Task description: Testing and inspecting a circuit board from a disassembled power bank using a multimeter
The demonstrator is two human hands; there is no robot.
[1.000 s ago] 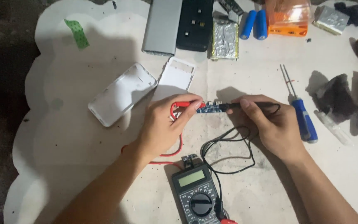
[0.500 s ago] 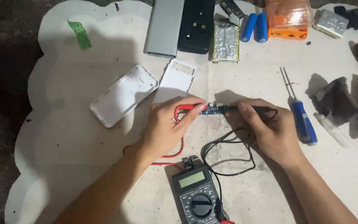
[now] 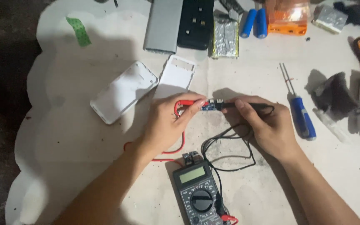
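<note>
My left hand [image 3: 165, 125] pinches the red probe [image 3: 187, 103], my right hand [image 3: 267, 127] the black probe [image 3: 246, 106]; both tips meet the small blue board [image 3: 212, 106] between the grips. I judge measuring; next needs steady contact, reading the multimeter [image 3: 198, 193] below.

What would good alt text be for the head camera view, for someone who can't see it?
A person's left hand holds a red test probe and the right hand a black test probe, both against a small blue circuit board on a white work surface. A dark grey multimeter lies below.
</note>
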